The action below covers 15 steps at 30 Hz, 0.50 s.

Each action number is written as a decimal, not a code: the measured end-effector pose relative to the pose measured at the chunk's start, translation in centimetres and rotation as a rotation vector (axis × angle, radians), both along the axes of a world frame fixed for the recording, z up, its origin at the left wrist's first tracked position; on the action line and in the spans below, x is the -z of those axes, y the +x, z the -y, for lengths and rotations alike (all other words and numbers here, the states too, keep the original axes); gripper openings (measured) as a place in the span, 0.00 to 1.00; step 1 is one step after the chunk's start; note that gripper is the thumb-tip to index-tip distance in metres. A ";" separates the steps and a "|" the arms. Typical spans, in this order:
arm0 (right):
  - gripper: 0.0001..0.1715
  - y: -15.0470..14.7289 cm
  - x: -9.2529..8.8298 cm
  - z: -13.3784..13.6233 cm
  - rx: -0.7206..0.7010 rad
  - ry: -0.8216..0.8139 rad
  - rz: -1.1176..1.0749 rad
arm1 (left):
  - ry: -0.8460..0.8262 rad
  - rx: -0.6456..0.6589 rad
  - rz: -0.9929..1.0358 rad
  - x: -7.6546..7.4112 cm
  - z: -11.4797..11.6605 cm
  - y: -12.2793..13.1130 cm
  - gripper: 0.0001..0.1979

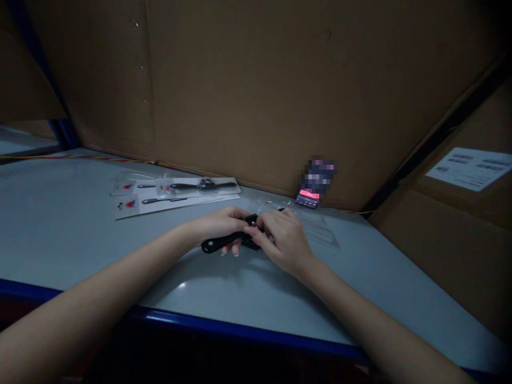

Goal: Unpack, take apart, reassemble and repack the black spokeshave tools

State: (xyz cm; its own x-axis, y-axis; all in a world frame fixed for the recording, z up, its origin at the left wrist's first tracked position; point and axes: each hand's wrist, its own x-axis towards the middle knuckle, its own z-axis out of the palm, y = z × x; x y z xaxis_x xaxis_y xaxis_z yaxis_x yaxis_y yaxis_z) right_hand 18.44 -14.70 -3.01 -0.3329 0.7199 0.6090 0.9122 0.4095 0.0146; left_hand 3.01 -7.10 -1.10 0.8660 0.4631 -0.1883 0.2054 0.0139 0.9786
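Above the middle of the table, a black spokeshave (218, 244) is held between both hands. My left hand (224, 221) is closed around it from behind and below, with fingertips showing under the handle. The rounded handle end with a hole points left, toward my left wrist. My right hand (284, 237) has its thumb and fingers pinched at the tool's middle body, close to the small screws. My fingers hide most of that body and the far handle. A clear plastic blister shell (322, 232) lies just right of my right hand.
Packaged tools on white cards (180, 200) overlap at the back left, one a spokeshave in clear plastic. A lit phone (316, 184) leans against the cardboard wall (248, 96). A labelled carton (452, 213) stands at right. The table's blue edge (224, 326) runs along the front.
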 end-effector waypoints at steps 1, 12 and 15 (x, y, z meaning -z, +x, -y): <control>0.16 0.0 -0.1 0.0 -0.003 -0.016 -0.010 | 0.006 -0.005 -0.009 0.0 0.0 0.0 0.04; 0.04 0.3 0.5 -0.4 0.006 0.047 -0.291 | -0.015 0.077 0.008 0.3 -0.2 0.0 0.08; 0.06 0.3 0.4 -0.2 -0.072 0.050 -0.304 | -0.025 0.045 0.016 0.2 -0.2 0.0 0.07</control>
